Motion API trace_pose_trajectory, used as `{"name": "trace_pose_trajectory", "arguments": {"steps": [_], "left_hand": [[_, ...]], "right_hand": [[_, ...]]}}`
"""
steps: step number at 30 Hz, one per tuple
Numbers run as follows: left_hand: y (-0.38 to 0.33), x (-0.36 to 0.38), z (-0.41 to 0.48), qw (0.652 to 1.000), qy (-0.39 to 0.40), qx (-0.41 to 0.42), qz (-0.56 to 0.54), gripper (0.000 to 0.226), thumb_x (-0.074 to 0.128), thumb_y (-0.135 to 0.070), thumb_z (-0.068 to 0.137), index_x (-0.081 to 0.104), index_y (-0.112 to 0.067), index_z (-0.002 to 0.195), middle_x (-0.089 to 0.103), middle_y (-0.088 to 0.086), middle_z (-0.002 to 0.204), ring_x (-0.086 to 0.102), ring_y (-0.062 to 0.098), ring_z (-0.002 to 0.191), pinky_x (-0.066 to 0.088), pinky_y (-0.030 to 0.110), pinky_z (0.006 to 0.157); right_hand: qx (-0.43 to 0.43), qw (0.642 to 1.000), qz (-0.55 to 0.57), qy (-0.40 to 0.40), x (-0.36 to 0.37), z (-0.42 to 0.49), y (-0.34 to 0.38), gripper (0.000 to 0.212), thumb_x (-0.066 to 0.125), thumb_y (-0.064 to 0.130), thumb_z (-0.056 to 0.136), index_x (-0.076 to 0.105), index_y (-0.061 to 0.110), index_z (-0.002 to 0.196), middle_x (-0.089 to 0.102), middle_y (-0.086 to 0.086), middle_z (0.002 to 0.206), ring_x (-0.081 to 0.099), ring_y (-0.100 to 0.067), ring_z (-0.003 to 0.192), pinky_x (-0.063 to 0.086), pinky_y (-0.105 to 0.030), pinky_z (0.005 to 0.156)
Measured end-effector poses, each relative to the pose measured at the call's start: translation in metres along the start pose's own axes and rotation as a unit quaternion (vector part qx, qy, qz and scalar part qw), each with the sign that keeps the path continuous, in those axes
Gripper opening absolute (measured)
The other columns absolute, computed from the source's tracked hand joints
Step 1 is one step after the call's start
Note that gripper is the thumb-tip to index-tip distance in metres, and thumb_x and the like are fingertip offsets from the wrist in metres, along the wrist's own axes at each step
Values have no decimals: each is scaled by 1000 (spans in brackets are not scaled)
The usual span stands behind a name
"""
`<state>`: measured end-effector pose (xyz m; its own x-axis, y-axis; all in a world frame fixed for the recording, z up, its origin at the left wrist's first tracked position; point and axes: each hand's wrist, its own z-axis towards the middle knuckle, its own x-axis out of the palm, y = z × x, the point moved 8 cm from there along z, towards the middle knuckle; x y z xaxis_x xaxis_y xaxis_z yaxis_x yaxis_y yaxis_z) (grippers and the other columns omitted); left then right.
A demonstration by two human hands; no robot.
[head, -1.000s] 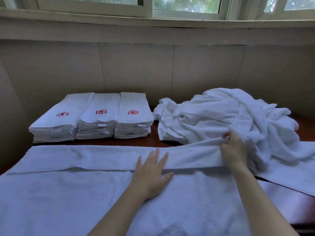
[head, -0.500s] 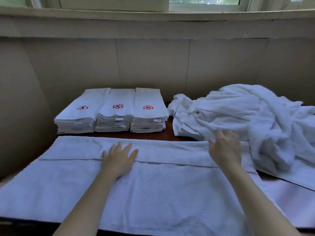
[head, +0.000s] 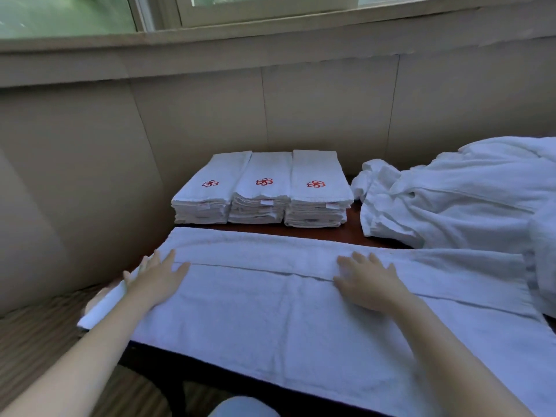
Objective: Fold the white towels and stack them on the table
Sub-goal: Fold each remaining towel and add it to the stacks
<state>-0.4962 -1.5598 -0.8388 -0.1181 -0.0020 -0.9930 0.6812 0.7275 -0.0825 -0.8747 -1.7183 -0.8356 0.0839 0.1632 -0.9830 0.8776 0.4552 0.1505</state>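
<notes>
A large white towel (head: 270, 320) lies spread across the near part of the dark wooden table (head: 352, 233), its far edge folded over towards me. My left hand (head: 156, 281) lies flat on the towel's left end, fingers straight. My right hand (head: 367, 281) presses flat on the fold line near the middle. Three stacks of folded white towels with red flower emblems (head: 261, 191) stand side by side at the back. A heap of unfolded white towels (head: 460, 197) lies at the right.
A beige panelled wall (head: 210, 121) and a window sill close off the back and left. The towel's left end hangs past the table's left edge. Striped flooring (head: 36, 341) shows at lower left.
My left hand has slid leftward along the towel to its left end. My right hand let go of the folded edge and came down flat on the fold. The camera view shifted left.
</notes>
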Motion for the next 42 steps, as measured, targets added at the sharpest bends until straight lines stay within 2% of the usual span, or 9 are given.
{"name": "trace_pose_trajectory", "arguments": {"steps": [4, 7, 11, 15, 18, 23, 27, 31, 42], "left_hand": [[-44, -24, -20, 975, -140, 169, 25, 42, 39, -34, 100, 42, -30, 141, 34, 2, 150, 27, 20, 140, 28, 38, 108], [-114, -36, -52, 912, -206, 348, 69, 40, 71, -24, 83, 64, -18, 122, 60, 3, 123, 61, 18, 107, 54, 28, 75], [-165, -38, -83, 806, -318, 453, 209, 22, 78, -2, 52, 69, -19, 61, 57, -5, 56, 54, 13, 44, 32, 16, 29], [-160, -45, -83, 787, -340, 478, 192, 28, 38, -2, 64, 59, -16, 52, 48, -2, 50, 46, 14, 39, 25, 16, 30], [-152, -46, -85, 813, -285, 492, 127, 16, 49, -12, 64, 62, -14, 56, 53, -1, 54, 50, 17, 42, 32, 17, 33], [-171, -46, -59, 905, -169, 381, -84, 42, 31, -29, 93, 70, -17, 103, 65, -5, 110, 60, 16, 98, 47, 28, 72], [-221, -7, -46, 936, 16, 325, -139, 49, 29, -39, 102, 31, -23, 148, 26, 0, 156, 25, 16, 143, 23, 35, 113], [-192, 23, -17, 968, 39, 247, 4, 62, 18, -60, 97, 6, -35, 152, -3, -1, 161, 2, 17, 148, 7, 46, 117], [-11, -1, 58, 997, 15, -72, -26, 68, 14, -64, 93, 8, -33, 153, 2, 6, 161, 3, 26, 147, 0, 55, 115]], "right_hand": [[-96, 988, -53, -108, -11, -6, 52, 24, 41, 36, 98, 55, 18, 108, 55, -2, 117, 52, -25, 106, 36, -33, 77], [-117, 965, -124, -201, -23, -17, 69, 13, 73, 20, 76, 63, 13, 77, 64, -5, 80, 60, -21, 71, 31, -25, 58], [-162, 935, -90, -303, -34, -32, 73, 43, 82, -2, 17, 49, 15, 39, 43, 1, 40, 43, -16, 34, 32, -19, 38], [-224, 916, -62, -327, -37, -42, 83, 31, 81, 0, 40, 53, 13, 46, 49, -2, 48, 48, -22, 45, 45, -24, 49], [-228, 938, -28, -258, -26, -36, 81, 20, 73, 23, 74, 62, 13, 60, 60, -1, 65, 54, -23, 61, 45, -29, 60], [-165, 954, 59, -244, -37, -14, 63, 37, 43, 35, 98, 71, 12, 99, 68, -8, 103, 61, -31, 98, 43, -35, 87], [-7, 997, 42, -62, -2, 17, 19, 59, 22, 55, 98, 21, 29, 150, 18, -3, 159, 13, -24, 146, 11, -44, 117], [26, 998, 34, -39, 3, 20, -28, 65, 18, 64, 94, 11, 36, 152, 4, 4, 161, 1, -16, 148, 2, -43, 118], [7, 997, 14, -75, -21, -8, -137, 46, 27, 35, 103, 25, 31, 149, 10, 9, 159, 9, -7, 146, 6, -27, 116]]}}
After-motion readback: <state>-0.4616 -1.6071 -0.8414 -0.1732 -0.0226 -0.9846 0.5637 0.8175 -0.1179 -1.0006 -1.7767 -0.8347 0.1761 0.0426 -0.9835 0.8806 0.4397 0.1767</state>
